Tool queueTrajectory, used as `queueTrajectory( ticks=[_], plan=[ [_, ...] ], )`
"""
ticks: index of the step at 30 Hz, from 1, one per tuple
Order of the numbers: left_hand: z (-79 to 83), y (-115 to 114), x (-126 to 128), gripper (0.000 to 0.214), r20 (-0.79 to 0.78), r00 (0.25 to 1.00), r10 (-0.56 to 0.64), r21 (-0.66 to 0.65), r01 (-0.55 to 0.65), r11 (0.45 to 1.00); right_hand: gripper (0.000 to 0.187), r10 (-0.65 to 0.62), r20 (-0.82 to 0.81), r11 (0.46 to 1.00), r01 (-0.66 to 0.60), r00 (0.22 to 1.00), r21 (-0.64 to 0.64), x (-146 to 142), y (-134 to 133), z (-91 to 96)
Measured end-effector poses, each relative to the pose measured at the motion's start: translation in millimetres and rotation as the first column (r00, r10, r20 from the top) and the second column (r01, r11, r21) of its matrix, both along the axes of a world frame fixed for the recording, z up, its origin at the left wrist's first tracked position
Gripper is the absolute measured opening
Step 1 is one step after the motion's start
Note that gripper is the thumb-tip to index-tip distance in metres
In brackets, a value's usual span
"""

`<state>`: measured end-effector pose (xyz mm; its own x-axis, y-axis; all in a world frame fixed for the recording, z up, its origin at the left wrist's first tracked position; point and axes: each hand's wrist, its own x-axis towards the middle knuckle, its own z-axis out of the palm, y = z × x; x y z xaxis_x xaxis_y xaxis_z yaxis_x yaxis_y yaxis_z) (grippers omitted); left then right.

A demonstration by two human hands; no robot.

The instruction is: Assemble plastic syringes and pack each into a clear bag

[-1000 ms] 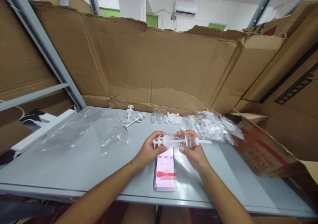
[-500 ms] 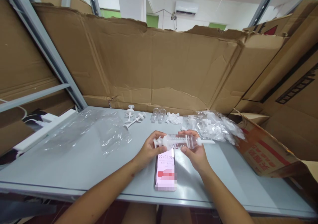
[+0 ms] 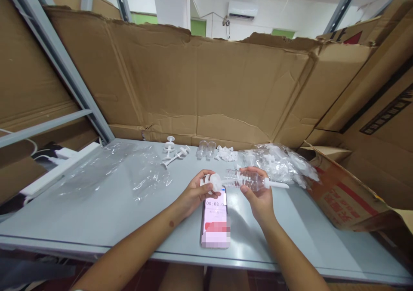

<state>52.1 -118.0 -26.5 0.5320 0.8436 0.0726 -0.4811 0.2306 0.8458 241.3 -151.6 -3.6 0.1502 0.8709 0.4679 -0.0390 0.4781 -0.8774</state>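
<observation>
"Getting anywhere?"

"Partly: the nozzle (image 3: 278,184) sits on the clear barrel (image 3: 247,180), gripped by the right hand (image 3: 262,201); the left hand (image 3: 193,193) pinches a white plunger (image 3: 216,182), seemingly partway inside."

"Undone?"

"It isn't fully in; beyond the left hand, spare plungers (image 3: 183,152) lie loose."
</observation>
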Motion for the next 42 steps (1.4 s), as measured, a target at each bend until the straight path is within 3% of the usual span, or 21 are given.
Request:
queueTrajectory(
  ticks=[11, 18, 23, 27, 32, 37, 42],
  plan=[
    [4.4, -2, 1, 0.016, 0.005, 0.988, 0.154, 0.058, -0.154, 0.986, 0.038, 0.020, 0.018, 1.000, -0.020, 1.000, -0.009, -1, 0, 1.2],
    [3.9, -6, 3, 0.052, -0.094, 0.991, 0.093, 0.144, -0.078, 0.986, 0.038, 0.056, 0.011, 0.997, -0.055, 0.998, -0.057, -4, -1, 0.2],
    [3.2, -8, 2, 0.042, -0.202, 0.946, 0.254, 0.430, -0.148, 0.891, 0.040, 0.084, -0.019, 0.990, -0.085, 0.996, -0.111, -5, -2, -0.8],
    [2.8, -10, 1, 0.043, -0.224, 0.904, 0.363, 0.551, -0.190, 0.813, 0.038, 0.124, -0.037, 0.982, -0.128, 0.992, -0.138, -4, -1, -1.9],
    [1.4, -12, 4, 0.043, -0.231, 0.896, 0.379, 0.556, -0.198, 0.807, 0.038, 0.156, -0.047, 0.978, -0.161, 0.987, -0.133, -4, -1, -1.5],
    [1.1, -13, 5, 0.041, -0.211, 0.877, 0.433, 0.600, -0.233, 0.765, 0.037, 0.186, -0.016, 0.975, -0.187, 0.982, -0.122, -5, -2, 0.7],
    [2.3, -13, 4, 0.043, -0.235, 0.880, 0.414, 0.564, -0.224, 0.795, 0.037, 0.232, 0.000, 0.966, -0.230, 0.973, -0.115, -4, -1, 1.3]
  ],
)
